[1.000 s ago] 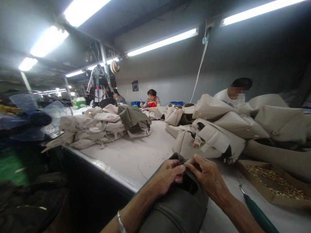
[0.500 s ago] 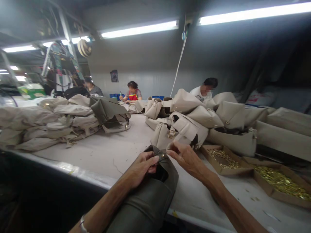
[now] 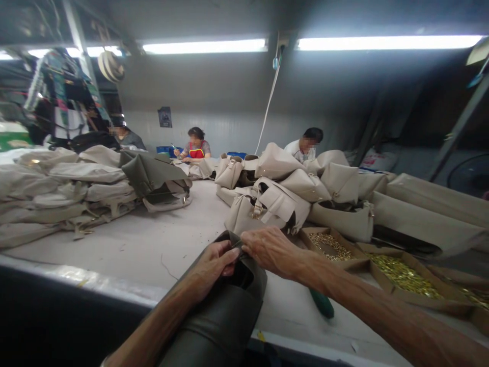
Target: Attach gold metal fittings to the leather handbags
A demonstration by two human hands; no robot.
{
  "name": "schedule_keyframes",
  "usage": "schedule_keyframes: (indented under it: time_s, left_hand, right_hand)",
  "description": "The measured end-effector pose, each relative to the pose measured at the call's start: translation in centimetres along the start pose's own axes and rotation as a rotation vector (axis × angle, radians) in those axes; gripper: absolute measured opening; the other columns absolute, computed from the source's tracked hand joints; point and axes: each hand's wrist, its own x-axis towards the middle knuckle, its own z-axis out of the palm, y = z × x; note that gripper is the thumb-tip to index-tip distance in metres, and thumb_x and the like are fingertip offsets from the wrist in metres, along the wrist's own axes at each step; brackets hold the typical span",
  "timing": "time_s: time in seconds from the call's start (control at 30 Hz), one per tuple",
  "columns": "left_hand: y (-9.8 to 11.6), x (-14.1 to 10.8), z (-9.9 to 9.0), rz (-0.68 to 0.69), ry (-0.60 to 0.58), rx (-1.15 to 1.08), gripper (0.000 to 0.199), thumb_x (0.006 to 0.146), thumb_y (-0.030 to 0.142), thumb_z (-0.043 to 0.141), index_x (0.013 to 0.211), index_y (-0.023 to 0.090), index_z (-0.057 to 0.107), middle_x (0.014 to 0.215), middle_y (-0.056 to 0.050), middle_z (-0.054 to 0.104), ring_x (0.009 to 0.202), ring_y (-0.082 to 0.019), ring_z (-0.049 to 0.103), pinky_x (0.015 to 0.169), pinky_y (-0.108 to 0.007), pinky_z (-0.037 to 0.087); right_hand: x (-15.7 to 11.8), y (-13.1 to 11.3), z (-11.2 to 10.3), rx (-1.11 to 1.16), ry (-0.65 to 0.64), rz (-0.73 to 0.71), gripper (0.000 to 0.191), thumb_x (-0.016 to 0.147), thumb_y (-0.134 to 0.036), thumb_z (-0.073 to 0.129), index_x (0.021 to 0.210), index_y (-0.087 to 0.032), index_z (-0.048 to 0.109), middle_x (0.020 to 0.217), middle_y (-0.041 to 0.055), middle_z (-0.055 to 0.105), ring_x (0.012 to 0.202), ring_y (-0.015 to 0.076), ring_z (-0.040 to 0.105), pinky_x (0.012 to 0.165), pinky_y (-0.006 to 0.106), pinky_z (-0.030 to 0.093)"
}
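A dark grey-green handbag (image 3: 214, 321) stretches from the lower edge toward the middle, its opening facing the table. My left hand (image 3: 214, 262) pinches the rim of that opening between thumb and fingers. Right beside it, my right hand (image 3: 265, 247) is closed with curled fingers against the same rim; what its fingertips grip is hidden. The gold-coloured fitting on the rim is covered by my hands. Under my right forearm a green handle (image 3: 323, 304) shows on the table, its other end out of sight.
Beige handbags (image 3: 267, 204) are heaped across the table (image 3: 126, 239); more beige pieces (image 3: 64, 193) are stacked at left with a dark bag (image 3: 151, 176). Cardboard trays (image 3: 367, 267) of small gold-coloured metal parts stand at right. Several people (image 3: 196, 145) sit beyond.
My right hand has turned over and closed in on the bag's rim, covering the gold fitting. The green handle has come into sight. The camera view has swung right.
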Motion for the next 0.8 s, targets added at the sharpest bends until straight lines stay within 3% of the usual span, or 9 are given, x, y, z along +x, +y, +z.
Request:
schedule_keyframes:
  time_s: [0.1, 0.2, 0.33, 0.43, 0.53, 0.57, 0.7, 0.8]
  left_hand:
    - [0.2, 0.0, 0.3, -0.007, 0.033, 0.044, 0.035, 0.075, 0.044, 0.067, 0.079, 0.011, 0.055, 0.065, 0.005, 0.038, 0.050, -0.003, 0.027, 0.043, -0.016, 0.020]
    - [0.1, 0.0, 0.5, -0.002, 0.053, 0.095, 0.038, 0.075, 0.046, 0.066, 0.080, 0.011, 0.053, 0.065, 0.005, 0.037, 0.050, -0.003, 0.028, 0.043, -0.016, 0.021]
    - [-0.3, 0.1, 0.2, 0.009, 0.033, 0.126, 0.037, 0.077, 0.048, 0.062, 0.080, 0.012, 0.052, 0.064, 0.006, 0.037, 0.049, -0.004, 0.029, 0.044, -0.017, 0.021]
    - [-0.1, 0.2, -0.3, 0.018, 0.020, 0.154, 0.037, 0.080, 0.049, 0.059, 0.077, 0.013, 0.052, 0.064, 0.004, 0.043, 0.048, -0.005, 0.035, 0.045, -0.018, 0.024]
    - [0.8, 0.2, -0.8, 0.041, 0.026, 0.208, 0.036, 0.082, 0.049, 0.055, 0.073, 0.014, 0.055, 0.065, 0.001, 0.052, 0.055, -0.009, 0.045, 0.052, -0.020, 0.034]
    - [1.2, 0.1, -0.9, 0.048, 0.030, 0.234, 0.036, 0.082, 0.050, 0.054, 0.072, 0.015, 0.057, 0.066, 0.000, 0.055, 0.059, -0.011, 0.048, 0.056, -0.021, 0.037]
    - [2.8, -0.1, -1.9, 0.096, 0.107, 0.429, 0.033, 0.076, 0.050, 0.057, 0.073, 0.018, 0.066, 0.082, -0.006, 0.067, 0.085, -0.022, 0.057, 0.079, -0.030, 0.044]
    - [3.6, -0.1, -2.6, 0.161, 0.184, 0.603, 0.029, 0.067, 0.045, 0.066, 0.084, 0.021, 0.070, 0.098, -0.006, 0.069, 0.104, -0.026, 0.055, 0.096, -0.033, 0.038]
  right_hand:
    - [0.4, -0.8, 0.6, 0.065, 0.012, 0.235, 0.027, 0.091, -0.028, 0.041, 0.084, -0.014, 0.063, 0.076, 0.0113, 0.066, 0.069, 0.0202, 0.061, 0.061, 0.028, 0.037]
    - [0.8, -0.8, 0.8, 0.111, -0.003, 0.303, 0.029, 0.088, -0.026, 0.042, 0.074, -0.014, 0.065, 0.070, 0.0099, 0.066, 0.062, 0.0175, 0.059, 0.055, 0.026, 0.034]
    - [0.6, -0.3, -1.0, 0.149, -0.011, 0.300, 0.033, 0.088, -0.028, 0.046, 0.064, -0.013, 0.063, 0.060, 0.0048, 0.062, 0.055, 0.0124, 0.053, 0.051, 0.023, 0.032]
    - [-0.8, -1.4, -3.1, 0.151, 0.066, 0.257, 0.032, 0.092, -0.027, 0.042, 0.075, -0.012, 0.065, 0.069, 0.0061, 0.064, 0.064, 0.0146, 0.056, 0.060, 0.025, 0.038]
    - [-2.9, -4.0, -3.9, 0.217, 0.061, 0.083, 0.022, 0.091, -0.024, 0.047, 0.096, -0.014, 0.066, 0.090, 0.0083, 0.067, 0.084, 0.0197, 0.060, 0.078, 0.030, 0.044]
    - [-3.6, -4.9, -3.6, 0.258, 0.026, 0.030, 0.027, 0.089, -0.031, 0.052, 0.107, -0.014, 0.064, 0.101, 0.0104, 0.066, 0.093, 0.0232, 0.060, 0.084, 0.034, 0.044]
    - [-4.3, -7.3, -1.4, 0.426, -0.118, -0.026, 0.098, 0.074, -0.064, 0.059, 0.145, -0.007, 0.027, 0.140, 0.0250, 0.040, 0.126, 0.0413, 0.039, 0.100, 0.053, 0.034]
    - [-3.0, -7.4, -0.4, 0.465, -0.149, -0.039, 0.112, 0.067, -0.068, 0.062, 0.148, -0.006, 0.015, 0.145, 0.0279, 0.030, 0.131, 0.0434, 0.030, 0.104, 0.056, 0.026]
